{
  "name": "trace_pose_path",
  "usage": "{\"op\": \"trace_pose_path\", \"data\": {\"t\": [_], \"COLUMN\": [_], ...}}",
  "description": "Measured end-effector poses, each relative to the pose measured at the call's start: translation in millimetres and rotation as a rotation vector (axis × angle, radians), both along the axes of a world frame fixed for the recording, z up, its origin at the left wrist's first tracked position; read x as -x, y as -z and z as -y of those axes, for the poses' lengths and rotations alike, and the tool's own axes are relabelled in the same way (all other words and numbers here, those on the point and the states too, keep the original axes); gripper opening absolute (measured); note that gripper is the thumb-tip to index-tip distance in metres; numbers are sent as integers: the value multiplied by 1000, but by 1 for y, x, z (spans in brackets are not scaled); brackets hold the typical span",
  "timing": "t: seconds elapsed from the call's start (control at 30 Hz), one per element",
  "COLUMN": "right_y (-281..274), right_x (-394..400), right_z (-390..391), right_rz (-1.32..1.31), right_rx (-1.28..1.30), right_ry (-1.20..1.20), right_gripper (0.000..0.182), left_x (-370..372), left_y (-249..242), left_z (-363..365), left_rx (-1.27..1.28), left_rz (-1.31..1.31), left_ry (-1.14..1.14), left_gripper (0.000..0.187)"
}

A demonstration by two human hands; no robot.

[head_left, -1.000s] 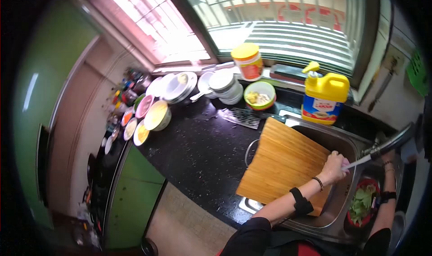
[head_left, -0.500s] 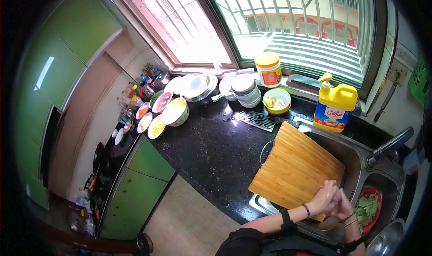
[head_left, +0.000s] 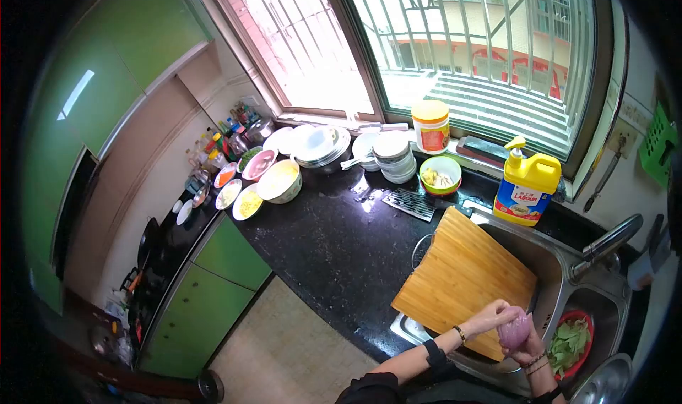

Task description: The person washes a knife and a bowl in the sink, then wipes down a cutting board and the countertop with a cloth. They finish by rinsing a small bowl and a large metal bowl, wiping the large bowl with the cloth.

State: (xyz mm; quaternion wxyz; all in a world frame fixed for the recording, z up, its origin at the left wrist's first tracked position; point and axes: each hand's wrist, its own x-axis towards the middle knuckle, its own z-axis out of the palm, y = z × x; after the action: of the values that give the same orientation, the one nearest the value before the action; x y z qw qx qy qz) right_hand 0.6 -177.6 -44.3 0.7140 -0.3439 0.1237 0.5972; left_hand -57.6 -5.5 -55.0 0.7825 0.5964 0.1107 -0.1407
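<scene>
A round pinkish-purple vegetable, a red onion by its look (head_left: 514, 331), is held over the near right corner of the wooden cutting board (head_left: 465, 276). My right hand (head_left: 528, 348) cups it from below and the right, fingers wrapped around its underside. My left hand (head_left: 490, 317) comes in from the left, its bent fingers pressed to the onion's upper side. The board lies across the left part of the metal sink (head_left: 554, 290). Beside my right hand, a red basket (head_left: 589, 339) holds green leaves (head_left: 568, 344).
A faucet (head_left: 607, 246) stands behind the sink. A yellow detergent jug (head_left: 527, 187), a grater (head_left: 410, 204) and a green bowl (head_left: 440, 175) are behind the board. Stacked plates (head_left: 320, 147) and food bowls (head_left: 279, 182) line the counter's far side. A metal bowl (head_left: 604, 383) sits near right.
The onion, mostly hidden between my clasped hands before, now shows plainly. My hands have moved apart around it and slightly left and down in view. The camera view has shifted a little.
</scene>
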Motion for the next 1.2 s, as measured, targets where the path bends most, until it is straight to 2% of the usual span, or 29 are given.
{"op": "trace_pose_path", "data": {"t": [0.03, 0.07, 0.1, 0.17, 0.2, 0.23, 0.3, 0.33, 0.4, 0.43, 0.47, 0.53, 0.57, 0.63, 0.67, 0.73, 0.77, 0.8, 0.83, 0.87, 0.93, 1.03, 1.07, 1.13, 1.17, 1.2], "right_y": [4, 5, -4, -23, -18, -13, -5, -7, -14, -16, -16, -5, 12, 44, 36, 13, 23, 46, 66, 83, 103, 81, 83, 92, 80, 59], "right_x": [1, 6, 11, 16, 11, 9, 8, 7, 2, 1, 0, -4, -6, -9, -5, 9, 8, 8, 7, 6, 3, 14, 16, 22, 26, 34], "right_z": [1, 1, -2, -7, -5, -2, 4, 5, 3, 0, -4, -9, -10, -8, -15, -35, -39, -45, -48, -46, -38, -33, -30, -23, -23, -24], "right_rz": [11, 4, 4, -2, 65, 65, -69, -68, -123, -124, -13, 126, 123, 347, 346, 626, 627, 933, 1237, 1239, 1483, 1605, 1609, 1726, 1731, 1729], "right_rx": [-88, -123, -123, -228, -359, -356, -499, -501, -338, -340, -219, 1, -1, 78, 76, 430, 427, 478, 524, 523, 641, 649, 648, 844, 841, 861], "right_ry": [-58, -13, -17, -48, -119, -116, -156, -153, -148, -145, -177, -263, -261, -302, -301, -158, -156, -53, 59, 63, -42, -115, -109, -315, -315, -328], "right_gripper": [59, 66, 66, 72, 76, 76, 66, 66, 44, 44, 35, 17, 17, 18, 18, 7, 7, 8, 11, 11, 11, 19, 19, 25, 25, 27], "left_x": [0, 2, 3, -3, -8, -13, -20, -22, -31, -35, -38, -43, -44, -48, -50, -52, -56, -60, -62, -62, -62, -57, -57, -60, -58, -52], "left_y": [0, 2, 5, 1, -12, -23, -39, -43, -31, -22, -14, 4, 13, 26, 29, 36, 49, 69, 80, 79, 74, 73, 91, 140, 130, 108], "left_z": [1, 7, 12, 14, 12, 10, 7, 7, 7, 8, 11, 20, 23, 27, 31, 38, 43, 48, 51, 52, 58, 63, 62, 62, 61, 58], "left_rx": [-4, 287, 582, 539, 570, 601, 624, 644, 648, 654, 652, 346, 344, 183, 180, -25, -28, -146, -264, -266, -289, -224, -227, -663, -664, -501], "left_rz": [2, 28, 53, 57, 88, 118, 130, 145, 110, 73, 71, 137, 133, 86, 85, 69, 71, 107, 142, 145, -61, -145, -139, 72, 74, -124], "left_ry": [-2, 12, 27, -2, 70, 142, 158, 172, 168, 162, 165, -64, -63, -135, -135, -282, -282, -357, -431, -429, -545, -619, -618, -571, -575, -573], "left_gripper": [42, 41, 41, 44, 46, 47, 47, 47, 44, 42, 42, 31, 31, 25, 25, 13, 13, 10, 11, 11, 19, 22, 22, 29, 29, 35]}}
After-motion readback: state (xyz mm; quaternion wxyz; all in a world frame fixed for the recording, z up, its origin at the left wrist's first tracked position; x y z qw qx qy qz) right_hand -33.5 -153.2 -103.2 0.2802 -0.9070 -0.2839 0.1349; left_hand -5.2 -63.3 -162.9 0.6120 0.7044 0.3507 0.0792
